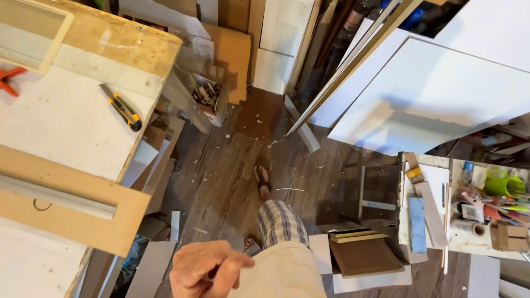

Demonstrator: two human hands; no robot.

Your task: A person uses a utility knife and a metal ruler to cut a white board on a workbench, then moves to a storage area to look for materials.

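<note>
Down at about six o'clock, one hand (207,270) shows at the bottom edge of the view, its fingers curled loosely inward with the thumb reaching toward the fingertips; whether it is the left or the right hand I cannot tell, and nothing can be seen gripped in it. It hangs just beside the person's pale shorts (281,273), perhaps brushing the cloth, with checked fabric (281,223) showing above them. A sandalled foot (263,181) stands on the dark wooden floor (221,176) near the centre.

At nine to ten o'clock lies a workbench (66,121) with a pale top. On it rests a yellow and black utility knife (121,107), well apart from the hand. A brown board (72,212) with a grey strip (55,196) lies across the bench at about eight o'clock, and an orange clamp (8,80) sits at the left edge.

At one to two o'clock, large white panels (430,94) lean. At three to four o'clock a cluttered small table (486,243) carries a green cup (499,185) and a tape roll (475,229).
</note>
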